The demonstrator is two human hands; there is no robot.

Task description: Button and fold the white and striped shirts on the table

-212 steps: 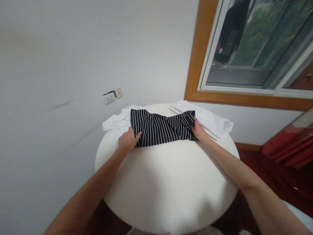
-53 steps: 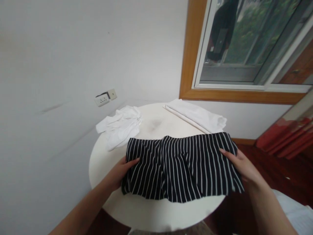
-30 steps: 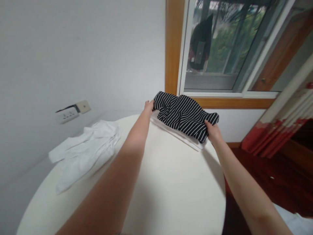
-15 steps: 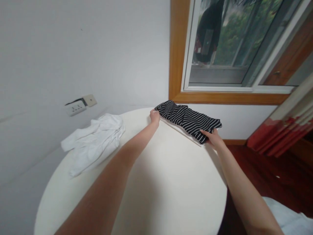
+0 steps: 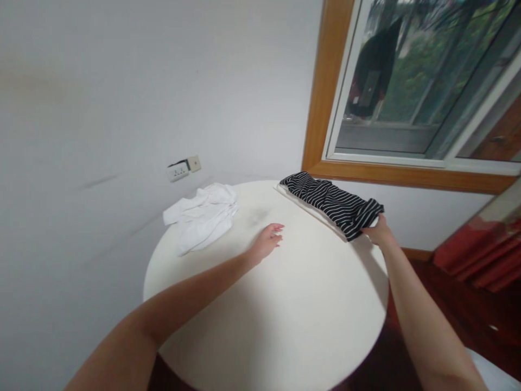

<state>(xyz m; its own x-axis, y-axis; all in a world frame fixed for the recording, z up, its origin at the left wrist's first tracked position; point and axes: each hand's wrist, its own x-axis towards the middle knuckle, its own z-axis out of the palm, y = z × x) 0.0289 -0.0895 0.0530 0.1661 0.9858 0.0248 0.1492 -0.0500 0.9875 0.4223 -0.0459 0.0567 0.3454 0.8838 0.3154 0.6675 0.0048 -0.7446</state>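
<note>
A black-and-white striped garment [image 5: 331,201] lies folded along the far right edge of the round table, over a flat white layer [image 5: 313,212] that shows at its near side. My right hand [image 5: 378,231] is closed on the garment's right end, with some fingers hidden beneath the cloth. Over the middle of the table is my left hand [image 5: 266,243], holding nothing, its fingers apart and pointing right. A crumpled white garment [image 5: 207,214] rests on the far left of the tabletop, apart from both hands.
The round white table [image 5: 309,304] stands against a white wall. A socket [image 5: 178,171] is on the wall behind the white garment. At the right are a wood-framed window [image 5: 391,172] and a red and cream curtain [image 5: 474,250]. White cloth shows at the lower right corner.
My left hand has let go of the striped garment's left end and come back toward the table's middle. My right hand stays at the right end, which is now bent up. The view has shifted left.
</note>
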